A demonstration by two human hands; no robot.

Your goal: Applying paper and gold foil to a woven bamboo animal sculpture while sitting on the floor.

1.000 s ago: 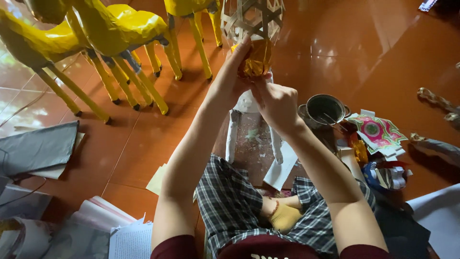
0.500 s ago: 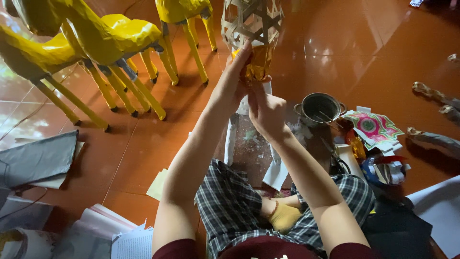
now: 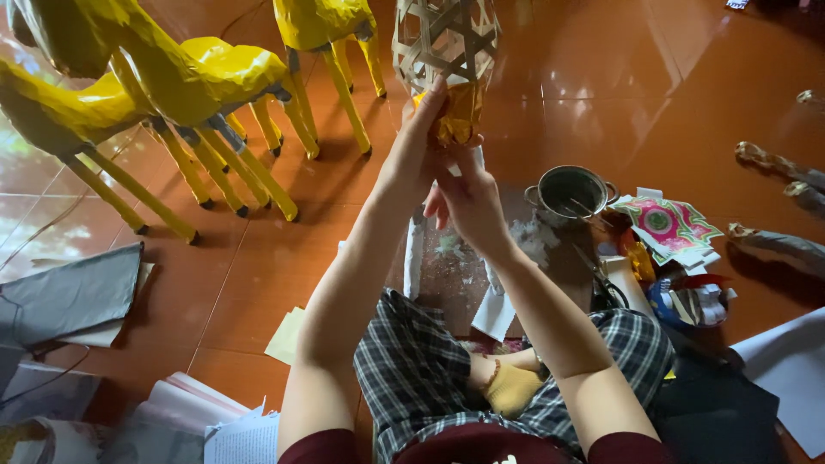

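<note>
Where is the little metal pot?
The small round metal pot sits on the red tiled floor, right of the hands, beside the colourful patterned paper.

A single view comes from a camera worn on the person's head, tilted steeply down and a little forward. It looks along both raised forearms, with the checked lap at the bottom edge and the red tiled floor [image 3: 258,283] filling the frame beyond. The hands sit close, upper centre; the yellow paper figures [image 3: 198,86] stand farther off, upper left.
</note>
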